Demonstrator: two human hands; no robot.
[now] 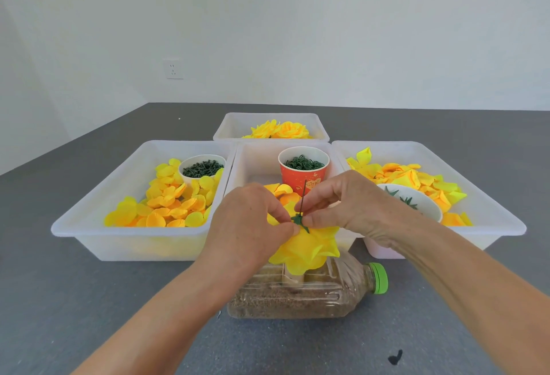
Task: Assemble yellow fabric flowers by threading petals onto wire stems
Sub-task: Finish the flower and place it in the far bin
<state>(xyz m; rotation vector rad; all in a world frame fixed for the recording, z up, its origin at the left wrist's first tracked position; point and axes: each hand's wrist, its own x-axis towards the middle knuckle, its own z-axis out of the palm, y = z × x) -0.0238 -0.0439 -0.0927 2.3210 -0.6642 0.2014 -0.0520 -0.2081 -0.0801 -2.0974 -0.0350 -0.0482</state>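
My left hand [253, 226] pinches the yellow flower [309, 248] steady above the bottle [303, 294], so the wire stem [303, 196] points up. My right hand [342, 205] pinches the green calyx [298, 220] (star-shaped, threaded on the stem) against the petals.

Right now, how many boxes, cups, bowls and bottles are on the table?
Clear boxes: 4 (left, middle, right, back)
Cups: 1, the red cup
White bowls: 2 (left bowl, right bowl)
Bottles: 1, the bottle lying down
Total: 8
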